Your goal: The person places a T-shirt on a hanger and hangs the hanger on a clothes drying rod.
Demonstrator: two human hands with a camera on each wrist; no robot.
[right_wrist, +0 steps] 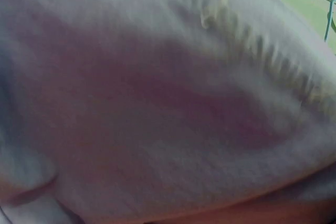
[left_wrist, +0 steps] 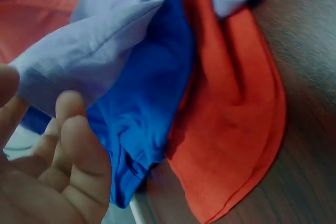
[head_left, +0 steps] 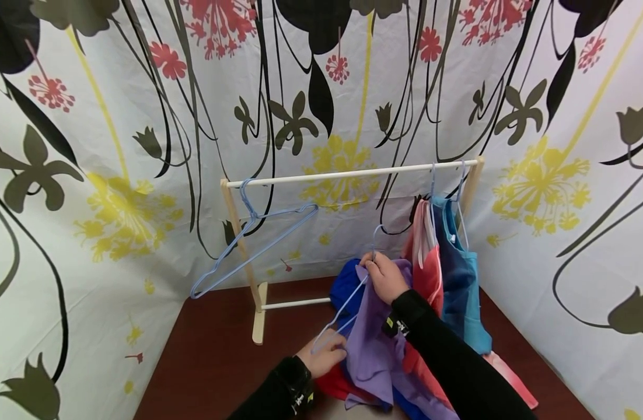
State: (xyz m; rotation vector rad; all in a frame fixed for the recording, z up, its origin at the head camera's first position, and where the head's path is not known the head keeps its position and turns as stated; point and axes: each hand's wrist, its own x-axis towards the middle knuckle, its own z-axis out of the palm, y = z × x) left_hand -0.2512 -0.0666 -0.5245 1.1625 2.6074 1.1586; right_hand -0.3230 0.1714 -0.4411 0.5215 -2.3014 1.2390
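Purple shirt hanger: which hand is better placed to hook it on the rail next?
Right, probably. The right hand pinches the hanger at its neck just below the hook, nearest the rail. The left hand holds the hanger's low end by the purple shirt, farther away.

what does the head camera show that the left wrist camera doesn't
Only the head view shows the wooden rack, an empty blue hanger on its rail, two hung garments, and the right hand pinching a hanger at the purple shirt's collar. Only the left wrist view shows the left hand's palm and the orange cloth's hem up close. Both show the left hand, purple shirt and blue garment.
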